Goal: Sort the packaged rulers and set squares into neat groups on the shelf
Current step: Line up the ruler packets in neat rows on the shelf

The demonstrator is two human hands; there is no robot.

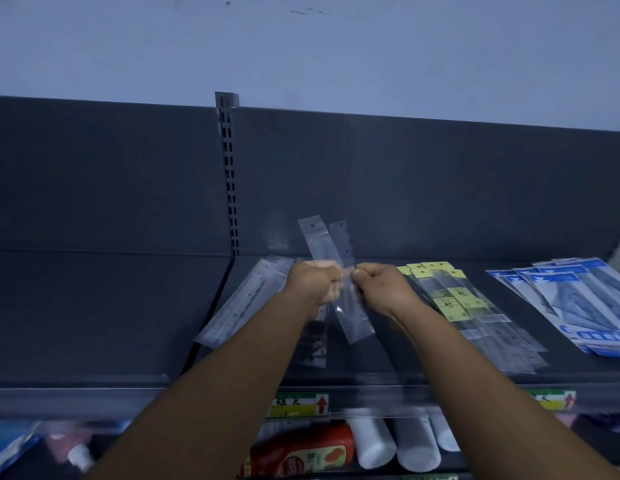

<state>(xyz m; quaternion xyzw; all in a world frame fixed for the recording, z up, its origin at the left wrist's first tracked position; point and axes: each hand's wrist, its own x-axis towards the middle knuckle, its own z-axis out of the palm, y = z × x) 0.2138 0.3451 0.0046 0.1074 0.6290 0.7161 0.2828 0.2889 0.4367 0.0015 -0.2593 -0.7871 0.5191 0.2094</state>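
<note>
Both hands are raised over the dark grey shelf point(128, 323). My left hand point(313, 282) and my right hand point(381, 285) pinch a small bunch of clear packaged rulers point(350, 306) between them, the packs fanned out and tilted. To the left, a clear ruler pack point(239, 306) lies slanted on the shelf. Just right of my right hand lies a group of rulers with yellow header cards point(454, 299). A pile of blue-and-white set square packs point(578, 303) lies at the far right. A darker clear pack point(313, 344) lies under my left wrist.
A slotted upright post point(229, 174) divides the shelf's back panel. Price labels point(298, 405) sit on the front rail. Below are a red bottle point(301, 452), white rolls point(395, 441) and blurred packets at the lower left.
</note>
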